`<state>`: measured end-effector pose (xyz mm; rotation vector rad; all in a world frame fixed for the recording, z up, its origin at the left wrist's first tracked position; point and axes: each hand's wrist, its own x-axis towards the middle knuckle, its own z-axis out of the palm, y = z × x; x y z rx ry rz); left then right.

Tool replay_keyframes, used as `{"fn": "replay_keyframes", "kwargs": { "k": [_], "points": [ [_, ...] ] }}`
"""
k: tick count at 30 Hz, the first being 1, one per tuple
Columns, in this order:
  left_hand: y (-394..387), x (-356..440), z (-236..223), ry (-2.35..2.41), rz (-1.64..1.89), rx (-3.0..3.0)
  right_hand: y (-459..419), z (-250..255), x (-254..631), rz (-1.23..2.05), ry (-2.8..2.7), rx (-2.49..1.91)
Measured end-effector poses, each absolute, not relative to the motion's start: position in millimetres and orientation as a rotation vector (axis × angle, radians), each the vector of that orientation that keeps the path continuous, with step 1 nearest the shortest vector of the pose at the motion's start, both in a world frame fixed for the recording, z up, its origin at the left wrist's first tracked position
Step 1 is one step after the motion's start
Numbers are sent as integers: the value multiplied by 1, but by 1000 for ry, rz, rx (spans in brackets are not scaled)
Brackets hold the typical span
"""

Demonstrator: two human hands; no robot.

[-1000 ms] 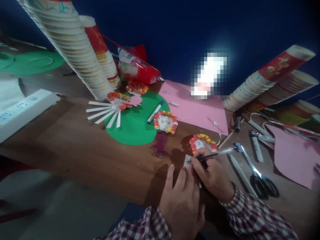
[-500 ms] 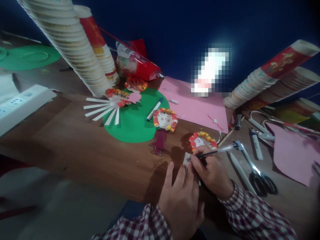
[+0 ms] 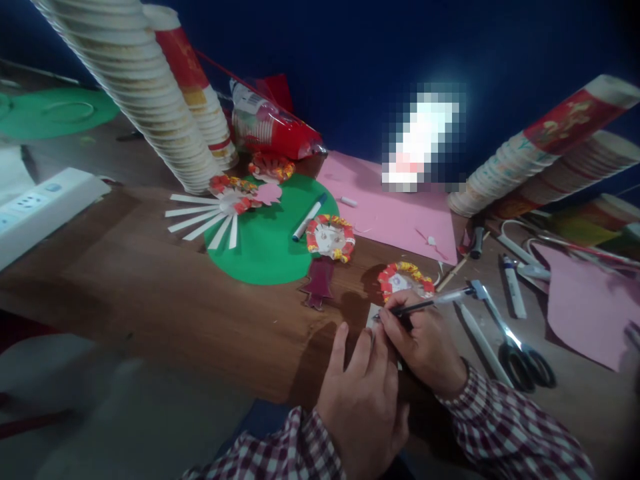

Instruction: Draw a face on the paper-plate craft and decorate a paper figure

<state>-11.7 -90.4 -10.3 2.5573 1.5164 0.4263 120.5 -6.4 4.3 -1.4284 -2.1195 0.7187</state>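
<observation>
My right hand (image 3: 425,347) grips a black pen (image 3: 425,305) with its tip down on a small white paper piece (image 3: 374,314) near the table's front edge. My left hand (image 3: 363,397) lies over that paper with fingers stretched flat, pinning it down. Just beyond the pen sits a round paper-cup flower face (image 3: 403,280) with red and yellow curled petals. A second flower face (image 3: 330,238) with a dark red paper body lies further left, partly on a green paper disc (image 3: 265,247).
Tall leaning stacks of paper cups (image 3: 145,93) rise at the back left, with more stacks (image 3: 540,160) at the right. Pink paper (image 3: 395,213), a marker (image 3: 309,218), scissors (image 3: 515,347) and pens lie around. A white power strip (image 3: 45,207) sits at the left.
The view has shifted slightly; my hands stay in place with the pen on the paper piece.
</observation>
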Motion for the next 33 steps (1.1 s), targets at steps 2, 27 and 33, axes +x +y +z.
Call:
{"fn": "replay_keyframes", "kwargs": {
  "k": [2,27,33],
  "points": [
    [-90,-12,-11,1518,426,2558,-6,4,120,728,-2124,-1425],
    [-89,-15,-10,1480,420,2571,-8,3,120,780,-2180,-1355],
    [-90,-14,-10,1495,441,2570,-7,3,120,787,-2187,-1361]
  ]
}}
